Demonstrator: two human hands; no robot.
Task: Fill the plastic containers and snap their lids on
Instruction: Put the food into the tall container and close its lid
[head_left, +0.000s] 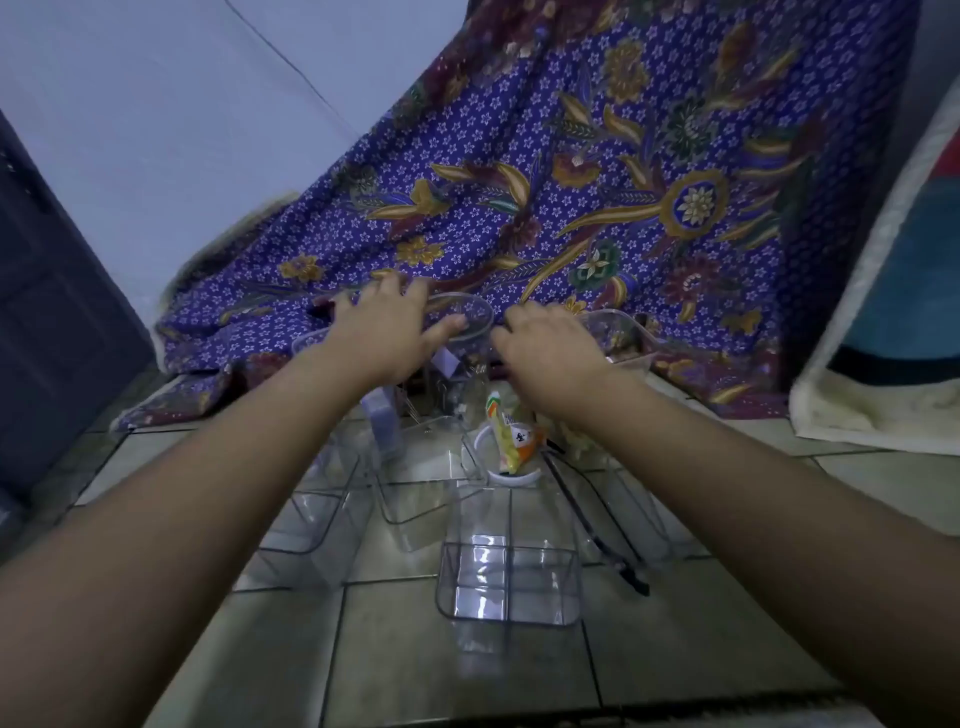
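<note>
Several clear plastic containers stand on the tiled floor; the nearest one (506, 582) is empty and lidless. My left hand (387, 332) reaches forward with fingers spread, its thumb touching the rim of a clear round container (470, 312) at the back. My right hand (545, 348) hovers palm down beside a clear rectangular tub (621, 335) with brownish contents. Below my hands an orange and yellow snack packet (511, 436) stands in a white ring-shaped holder (511, 475). Whether the right hand grips anything is hidden by its back.
A blue floral batik cloth (597, 182) drapes down behind the containers. A dark cabinet (52, 312) stands at the left and a pale mattress edge (872, 364) at the right. A thin black rod (597, 530) lies among the containers on the tiles.
</note>
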